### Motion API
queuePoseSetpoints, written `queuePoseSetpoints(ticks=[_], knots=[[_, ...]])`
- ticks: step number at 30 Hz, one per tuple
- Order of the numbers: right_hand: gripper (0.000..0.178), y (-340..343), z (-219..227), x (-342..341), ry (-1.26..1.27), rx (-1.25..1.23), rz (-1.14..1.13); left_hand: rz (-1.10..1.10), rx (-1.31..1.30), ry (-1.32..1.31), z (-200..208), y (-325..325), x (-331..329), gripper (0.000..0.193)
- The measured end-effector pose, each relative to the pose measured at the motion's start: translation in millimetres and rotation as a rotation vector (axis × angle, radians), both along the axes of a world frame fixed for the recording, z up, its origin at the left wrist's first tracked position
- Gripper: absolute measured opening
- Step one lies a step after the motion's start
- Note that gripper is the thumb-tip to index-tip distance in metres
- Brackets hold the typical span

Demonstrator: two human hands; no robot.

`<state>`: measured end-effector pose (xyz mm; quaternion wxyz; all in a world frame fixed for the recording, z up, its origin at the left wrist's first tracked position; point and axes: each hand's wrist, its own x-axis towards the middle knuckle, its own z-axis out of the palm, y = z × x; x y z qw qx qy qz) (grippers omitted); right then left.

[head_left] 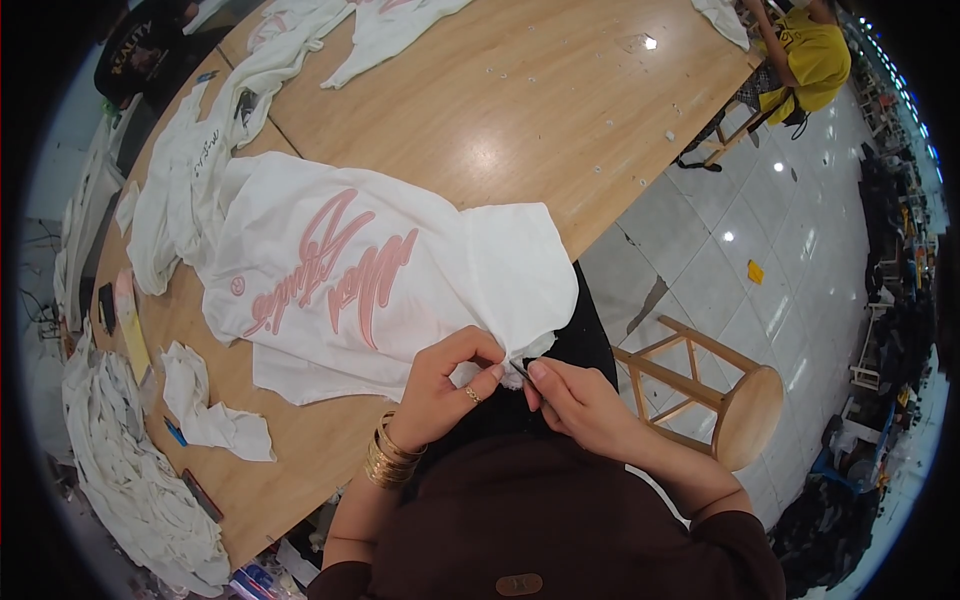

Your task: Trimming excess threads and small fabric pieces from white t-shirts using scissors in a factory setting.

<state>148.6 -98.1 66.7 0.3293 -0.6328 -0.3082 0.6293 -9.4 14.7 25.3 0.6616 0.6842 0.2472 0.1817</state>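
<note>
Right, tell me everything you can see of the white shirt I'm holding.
The white shirt looks like soft, matte cloth, creased, with large pink script across it. Most lies spread on the wooden table, a plain end reaching past the edge. Your left hand pinches a bunched bit there; your right hand, gripping a small dark item, is beside it.

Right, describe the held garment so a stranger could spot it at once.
Find the wooden table, then the left hand and right hand by its near edge. They meet at one end of a white garment; large pink lettering sets it apart from the black-scripted garment beside it.
</note>
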Motion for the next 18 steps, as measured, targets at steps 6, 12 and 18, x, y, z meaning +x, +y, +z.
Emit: queuePoseSetpoints(ticks=[6,12,18], knots=[[0.035,0,-3,0,-0.089,0.054,0.031,-0.002,-0.022,-0.006,0,0,0,0.007],[0.025,-4,-16,-6,-0.429,0.289,0.06,0.002,-0.051,-0.006,0,0,0,0.006],[0.026,-2,-14,-2,-0.407,0.23,0.041,0.025,-0.187,-0.029,-4,-1,-2,0.006]])
